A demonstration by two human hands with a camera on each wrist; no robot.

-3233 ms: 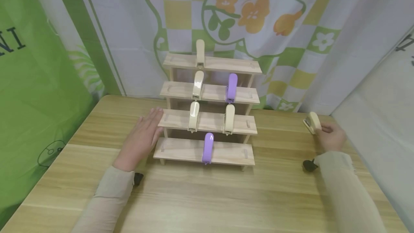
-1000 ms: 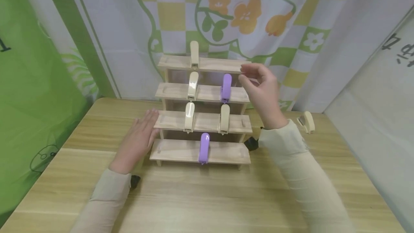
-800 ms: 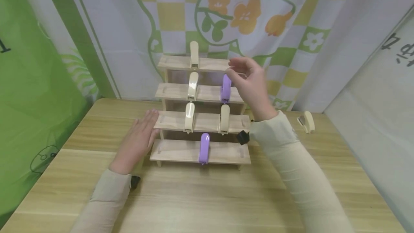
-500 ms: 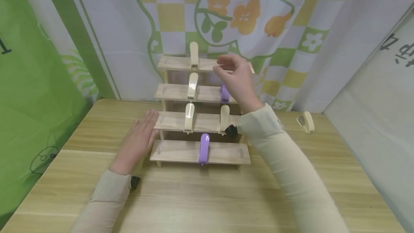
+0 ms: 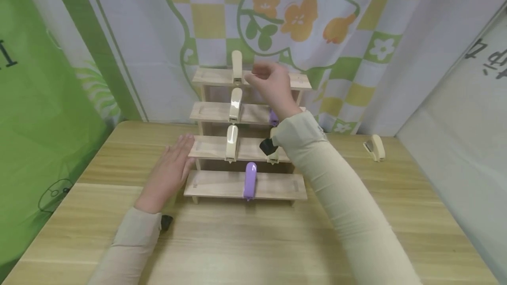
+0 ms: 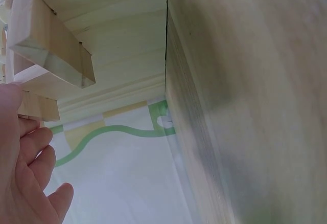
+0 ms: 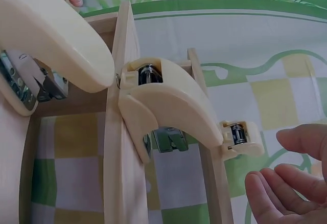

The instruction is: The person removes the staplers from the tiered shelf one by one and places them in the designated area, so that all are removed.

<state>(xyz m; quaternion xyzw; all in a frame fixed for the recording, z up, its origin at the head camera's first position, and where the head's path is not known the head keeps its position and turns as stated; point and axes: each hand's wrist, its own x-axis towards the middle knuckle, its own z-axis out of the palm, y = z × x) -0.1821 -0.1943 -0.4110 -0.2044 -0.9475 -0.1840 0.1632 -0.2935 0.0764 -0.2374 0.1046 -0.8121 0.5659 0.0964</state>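
A four-tier wooden display stand (image 5: 215, 184) holds cream and purple staplers. My left hand (image 5: 166, 173) rests with extended fingers against the stand's left side, at the third tier. Over the top shelf, my right hand (image 5: 273, 83) is just right of the cream stapler (image 5: 236, 66), thumb and fingers parted with nothing between them. In the right wrist view, that stapler (image 7: 245, 141) lies just beyond the fingertips. A cream stapler (image 5: 235, 104) and a purple stapler (image 5: 273, 117), partly covered by my right hand, occupy the second tier.
On the third tier are a cream stapler (image 5: 232, 143) and another, mostly hidden behind my right wrist. A purple stapler (image 5: 250, 181) is on the lowest tier. One cream stapler (image 5: 377, 147) stands on the table (image 5: 237, 245) at right. A patterned curtain (image 5: 210, 21) hangs behind.
My right hand let go of the cream stapler at the table's right, then moved left across the stand to the top-shelf stapler. My left hand has stayed at the stand's side.
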